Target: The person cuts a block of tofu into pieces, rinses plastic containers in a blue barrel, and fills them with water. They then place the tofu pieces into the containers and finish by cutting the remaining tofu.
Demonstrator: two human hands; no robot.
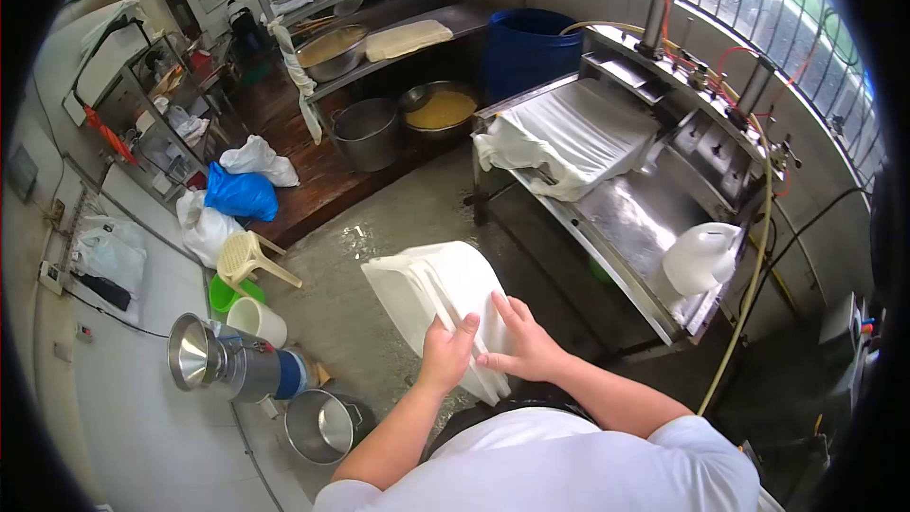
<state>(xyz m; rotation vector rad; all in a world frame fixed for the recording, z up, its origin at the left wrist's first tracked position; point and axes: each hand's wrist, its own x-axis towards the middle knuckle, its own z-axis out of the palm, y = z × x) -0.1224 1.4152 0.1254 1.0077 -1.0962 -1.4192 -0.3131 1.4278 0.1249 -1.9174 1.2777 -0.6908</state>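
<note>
Two or more white plastic tubs (pixel 479 277), nested together and tipped on their side, are held in front of my body above the wet floor. My left hand (pixel 445 353) is closed on the near side of their rims, thumb pointing up along the edge. Against the side of the same tubs lies my right hand (pixel 526 346), its fingers stretched over the white plastic and its thumb close to the left hand. The fingers of my left hand are partly hidden behind the rims.
To the right stands a steel press table (pixel 626 213) with white cloth (pixel 578 133) and a white jug (pixel 700 259). A steel grinding machine (pixel 242 365), a metal pot (pixel 322 425) and a plastic stool (pixel 248 256) line the left. Behind are a blue barrel (pixel 526 52) and shelves (pixel 445 24).
</note>
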